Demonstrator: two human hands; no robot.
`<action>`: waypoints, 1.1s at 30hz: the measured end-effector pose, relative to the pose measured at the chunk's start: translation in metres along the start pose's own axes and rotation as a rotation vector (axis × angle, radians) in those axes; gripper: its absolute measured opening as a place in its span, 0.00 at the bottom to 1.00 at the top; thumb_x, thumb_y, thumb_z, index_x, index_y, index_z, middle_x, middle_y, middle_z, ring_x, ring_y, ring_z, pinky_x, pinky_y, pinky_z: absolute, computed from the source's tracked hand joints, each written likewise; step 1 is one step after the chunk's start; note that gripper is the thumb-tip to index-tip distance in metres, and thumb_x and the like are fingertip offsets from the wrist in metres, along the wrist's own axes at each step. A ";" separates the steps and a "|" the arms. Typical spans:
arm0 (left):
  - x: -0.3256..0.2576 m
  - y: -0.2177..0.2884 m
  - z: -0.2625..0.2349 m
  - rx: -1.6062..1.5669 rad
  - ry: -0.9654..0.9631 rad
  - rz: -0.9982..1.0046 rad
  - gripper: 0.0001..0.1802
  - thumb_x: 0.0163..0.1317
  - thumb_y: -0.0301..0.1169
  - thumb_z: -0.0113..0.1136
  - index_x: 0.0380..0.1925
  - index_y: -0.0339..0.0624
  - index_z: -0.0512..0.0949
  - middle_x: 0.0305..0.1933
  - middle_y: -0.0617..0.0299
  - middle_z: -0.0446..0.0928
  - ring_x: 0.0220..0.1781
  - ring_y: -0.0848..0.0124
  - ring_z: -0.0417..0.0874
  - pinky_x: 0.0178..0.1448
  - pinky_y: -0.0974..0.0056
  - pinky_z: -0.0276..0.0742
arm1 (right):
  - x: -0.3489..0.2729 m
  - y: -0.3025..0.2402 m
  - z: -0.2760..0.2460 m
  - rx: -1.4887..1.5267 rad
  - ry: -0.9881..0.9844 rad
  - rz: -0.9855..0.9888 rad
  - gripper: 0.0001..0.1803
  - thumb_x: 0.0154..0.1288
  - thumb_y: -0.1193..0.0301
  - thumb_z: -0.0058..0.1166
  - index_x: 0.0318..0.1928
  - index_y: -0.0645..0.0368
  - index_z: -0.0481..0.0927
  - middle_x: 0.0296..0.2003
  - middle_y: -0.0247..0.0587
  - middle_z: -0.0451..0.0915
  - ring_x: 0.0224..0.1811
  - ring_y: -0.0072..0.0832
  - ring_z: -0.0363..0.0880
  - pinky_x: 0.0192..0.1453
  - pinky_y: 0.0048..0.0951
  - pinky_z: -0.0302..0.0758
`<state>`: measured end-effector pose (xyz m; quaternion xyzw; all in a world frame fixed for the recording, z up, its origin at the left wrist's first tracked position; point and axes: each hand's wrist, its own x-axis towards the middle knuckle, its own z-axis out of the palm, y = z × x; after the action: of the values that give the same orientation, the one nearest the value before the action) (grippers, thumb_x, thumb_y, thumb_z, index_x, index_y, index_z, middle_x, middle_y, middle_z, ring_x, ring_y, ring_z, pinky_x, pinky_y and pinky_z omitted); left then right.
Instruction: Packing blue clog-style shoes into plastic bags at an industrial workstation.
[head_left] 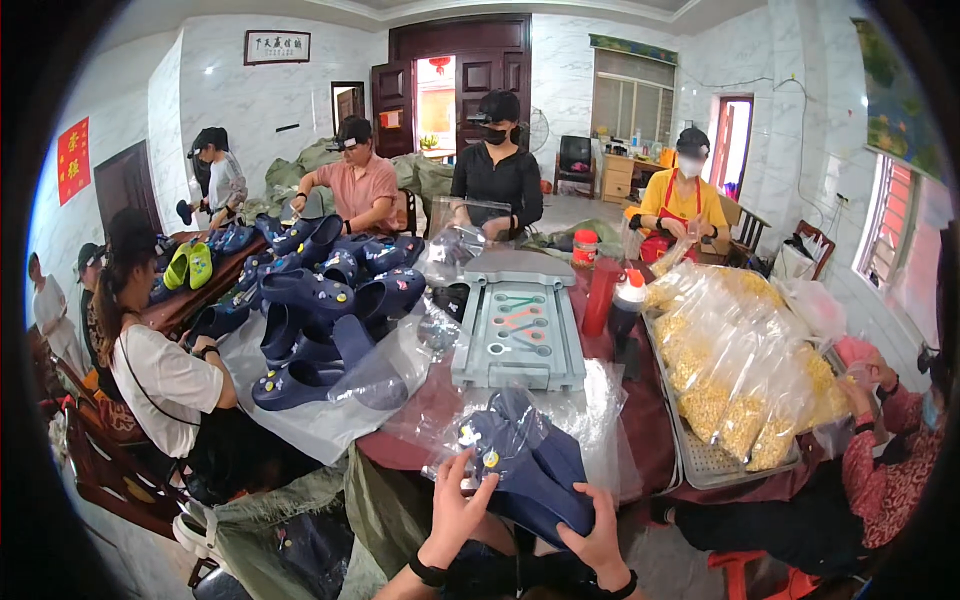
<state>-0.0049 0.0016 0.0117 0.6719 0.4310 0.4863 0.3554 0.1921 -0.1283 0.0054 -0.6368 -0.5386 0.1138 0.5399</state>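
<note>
A pair of navy-blue clogs (542,474) with small colourful charms is held low in front of me, toes pointing away. My left hand (458,508) grips the left side near the charms, thumb and fingers bent against it. My right hand (594,532) is closed around the right side toward the heel. Clear plastic bag film (606,412) lies about the toes; I cannot tell how far the clogs are inside it. Just beyond them stands a grey plastic case (517,325) with key-shaped pieces in its lid.
A heap of navy clogs (318,290) covers the table's left. At right, bags of yellow pieces (735,370) fill a metal tray (700,462). A dark bottle with a red cap (627,300) and red cylinder (599,298) stand beside the case. Several co-workers sit or stand around.
</note>
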 end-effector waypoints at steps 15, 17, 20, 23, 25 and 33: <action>0.005 -0.019 -0.001 0.183 -0.097 0.193 0.47 0.50 0.22 0.75 0.73 0.45 0.67 0.76 0.45 0.61 0.65 0.49 0.77 0.58 0.57 0.82 | 0.002 0.003 0.010 0.027 0.043 0.032 0.35 0.49 0.72 0.68 0.60 0.58 0.74 0.52 0.49 0.74 0.56 0.46 0.74 0.63 0.42 0.69; 0.000 -0.018 0.002 0.296 -0.017 0.256 0.40 0.52 0.18 0.66 0.70 0.44 0.71 0.74 0.45 0.65 0.64 0.47 0.78 0.59 0.53 0.80 | -0.001 0.000 0.011 0.022 0.027 0.030 0.35 0.49 0.72 0.68 0.60 0.58 0.74 0.52 0.49 0.74 0.56 0.46 0.74 0.63 0.42 0.70; 0.000 0.001 0.002 0.507 0.049 0.347 0.37 0.54 0.20 0.65 0.68 0.45 0.73 0.67 0.49 0.73 0.61 0.48 0.79 0.61 0.52 0.78 | 0.006 0.001 0.012 -0.007 0.101 -0.027 0.34 0.49 0.74 0.69 0.60 0.58 0.74 0.52 0.49 0.75 0.56 0.46 0.74 0.63 0.41 0.70; -0.007 0.003 0.000 0.535 0.066 0.415 0.34 0.56 0.20 0.65 0.66 0.47 0.75 0.65 0.52 0.76 0.56 0.50 0.80 0.56 0.53 0.80 | 0.006 -0.002 0.013 0.015 0.109 0.018 0.32 0.50 0.76 0.68 0.59 0.59 0.75 0.53 0.46 0.75 0.58 0.40 0.74 0.65 0.38 0.68; -0.009 -0.005 -0.001 0.498 0.106 0.478 0.26 0.57 0.20 0.66 0.58 0.44 0.81 0.57 0.55 0.81 0.51 0.54 0.83 0.53 0.56 0.80 | 0.007 -0.004 0.015 0.026 0.113 0.024 0.32 0.50 0.76 0.68 0.59 0.59 0.75 0.52 0.46 0.75 0.57 0.40 0.74 0.65 0.38 0.68; -0.017 0.005 -0.014 0.219 0.162 0.448 0.10 0.53 0.18 0.72 0.37 0.40 0.87 0.32 0.61 0.81 0.34 0.66 0.78 0.37 0.63 0.72 | 0.004 -0.009 0.011 0.002 0.098 0.013 0.32 0.49 0.75 0.69 0.58 0.59 0.75 0.50 0.46 0.75 0.55 0.41 0.75 0.63 0.38 0.70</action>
<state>-0.0197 -0.0152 0.0141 0.7440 0.3487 0.5553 0.1285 0.1810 -0.1202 0.0099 -0.6444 -0.5074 0.0864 0.5655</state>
